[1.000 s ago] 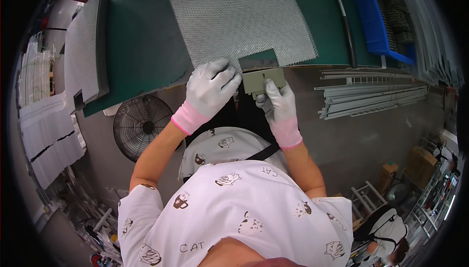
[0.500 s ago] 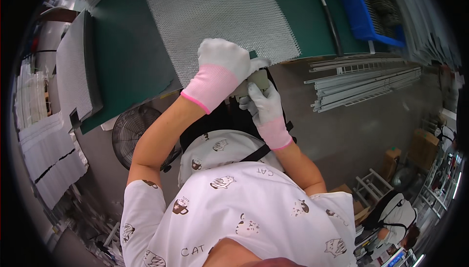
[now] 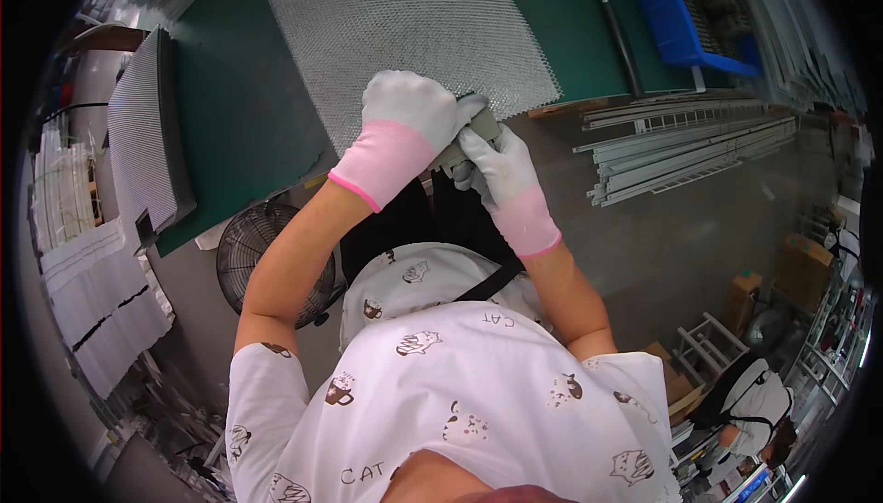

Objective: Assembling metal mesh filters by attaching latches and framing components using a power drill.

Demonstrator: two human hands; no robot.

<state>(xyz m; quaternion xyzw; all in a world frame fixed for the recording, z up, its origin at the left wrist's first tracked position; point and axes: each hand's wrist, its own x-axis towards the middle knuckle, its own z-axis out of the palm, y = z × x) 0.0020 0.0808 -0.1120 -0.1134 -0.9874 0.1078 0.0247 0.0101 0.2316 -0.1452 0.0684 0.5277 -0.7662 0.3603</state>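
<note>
My left hand (image 3: 409,108), in a white glove with a pink cuff, is closed at the near edge of a silver metal mesh sheet (image 3: 414,16). Its thumb presses against a small flat grey-green piece (image 3: 485,126) whose exact kind I cannot make out. Gloved alike, my right hand (image 3: 501,167) pinches the same piece from the right and below, thumb on top. The fingers hide much of the piece and where it meets the sheet's edge. The sheet lies flat on a green-topped table (image 3: 235,89) and reaches its near edge.
A mallet (image 3: 612,20) lies right of the sheet, beside a blue bin (image 3: 658,11) of small dark pieces. Stacked mesh panels (image 3: 147,126) stand at the left. Below are a floor fan (image 3: 267,259) and pale metal strips (image 3: 690,158). Another person (image 3: 750,411) is at lower right.
Both hands have shifted slightly left along the sheet's near edge. The grey-green piece has tilted and now sits closer to the left thumb.
</note>
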